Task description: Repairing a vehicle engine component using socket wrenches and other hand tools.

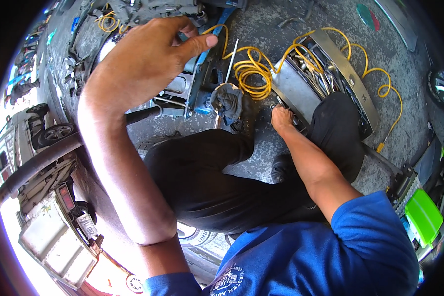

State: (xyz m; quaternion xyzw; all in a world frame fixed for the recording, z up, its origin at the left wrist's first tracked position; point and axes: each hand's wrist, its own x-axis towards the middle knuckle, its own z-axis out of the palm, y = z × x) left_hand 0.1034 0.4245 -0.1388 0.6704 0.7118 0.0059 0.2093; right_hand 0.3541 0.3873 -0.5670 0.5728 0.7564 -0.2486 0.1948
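My left hand (148,59) is raised high on the left, close to the camera. Its thumb stretches to the right, apart from the index finger, and the other fingers are mostly hidden behind the hand. I see nothing in it. Low beside an open metal toolbox (352,79), my right hand (282,118) has its fingers curled at the box's near left side. Whatever it grips is too small and covered to make out. Several metal hand tools (325,81) lie jumbled inside the box. A grey metal panel (296,91) forms its left part.
A coiled yellow hose (254,81) runs across the toolbox to the right. Under my left hand stands a blue floor jack (200,74), with a long dark bar (39,170) at the left. A dark crumpled cloth (227,101) sits near my knee. Parked vehicles (49,222) stand far left.
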